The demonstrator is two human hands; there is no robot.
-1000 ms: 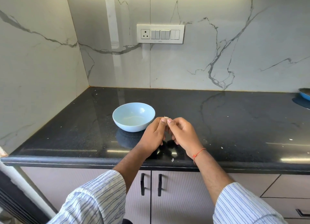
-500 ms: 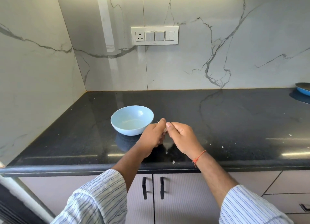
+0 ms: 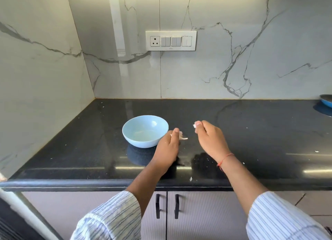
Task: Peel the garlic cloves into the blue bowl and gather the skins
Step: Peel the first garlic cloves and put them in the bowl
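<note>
The light blue bowl [image 3: 145,131] stands on the black countertop [image 3: 251,132], left of both hands. My left hand [image 3: 168,146] hovers just right of the bowl's rim and pinches a garlic clove [image 3: 183,137], whose pale tip sticks out to the right. Further right, my right hand [image 3: 210,141] pinches a small white piece of garlic skin [image 3: 194,125] between thumb and fingertips. A gap separates the two hands. What lies in the bowl is too pale to make out.
Small white skin flakes [image 3: 190,179] dot the counter near its front edge and to the right. A darker blue dish [image 3: 326,100] sits at the far right edge. Marble walls close off the back and left. Cabinet doors with black handles [image 3: 158,205] hang below.
My hands were joined together on the clove; they have pulled apart. The right hand moved right and away with a piece of skin, while the left keeps the clove by the bowl.
</note>
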